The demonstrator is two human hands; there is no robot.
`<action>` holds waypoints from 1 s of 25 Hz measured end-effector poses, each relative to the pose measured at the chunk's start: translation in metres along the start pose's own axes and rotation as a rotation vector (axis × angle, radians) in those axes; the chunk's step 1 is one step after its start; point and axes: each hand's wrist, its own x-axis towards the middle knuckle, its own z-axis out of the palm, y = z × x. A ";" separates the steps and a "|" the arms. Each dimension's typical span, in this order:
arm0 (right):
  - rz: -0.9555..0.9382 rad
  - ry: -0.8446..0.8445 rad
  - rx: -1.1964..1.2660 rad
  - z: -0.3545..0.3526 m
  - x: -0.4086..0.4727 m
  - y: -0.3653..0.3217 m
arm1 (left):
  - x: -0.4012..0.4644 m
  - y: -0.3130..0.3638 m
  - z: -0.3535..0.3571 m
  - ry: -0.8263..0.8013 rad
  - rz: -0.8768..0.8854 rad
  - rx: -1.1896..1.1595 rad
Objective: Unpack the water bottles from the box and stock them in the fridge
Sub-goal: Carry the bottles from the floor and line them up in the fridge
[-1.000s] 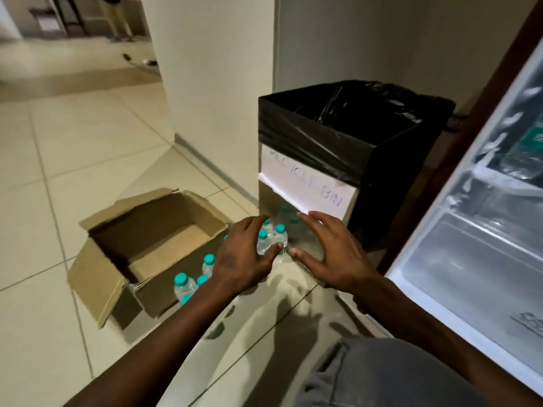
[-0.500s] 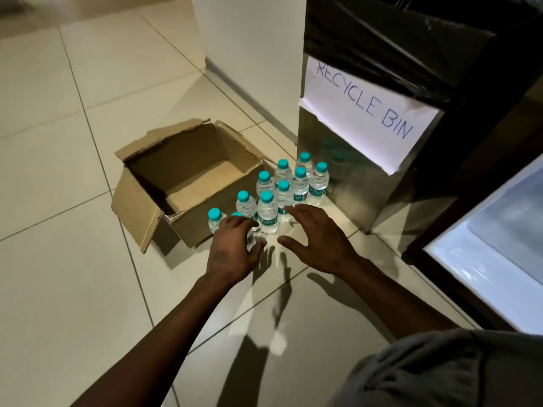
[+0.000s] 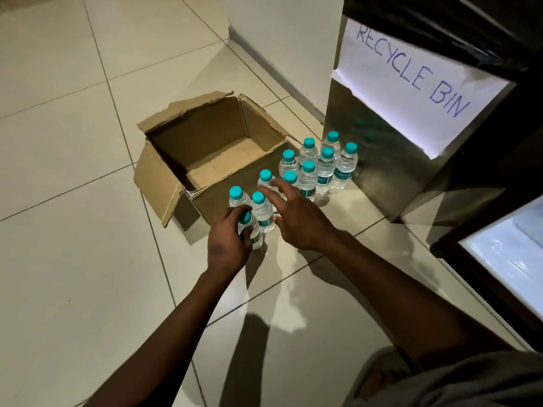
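The cardboard box [image 3: 205,154] lies emptied, and the water bottles [image 3: 311,168] stand clustered on the floor between it and the recycle bin [image 3: 382,160]. The left hand [image 3: 227,245] curls around the nearest bottle [image 3: 249,230], while the right hand [image 3: 299,218] hovers with fingers spread. Unpacking looks finished; stocking the fridge [image 3: 505,259] remains.
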 end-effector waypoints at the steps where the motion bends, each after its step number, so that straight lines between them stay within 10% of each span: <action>1: -0.036 -0.040 -0.033 0.000 0.006 -0.002 | 0.001 -0.001 0.001 0.011 -0.004 -0.025; 25: 0.426 0.008 0.308 -0.010 -0.054 0.041 | 0.002 0.029 0.025 -0.255 -0.020 -0.258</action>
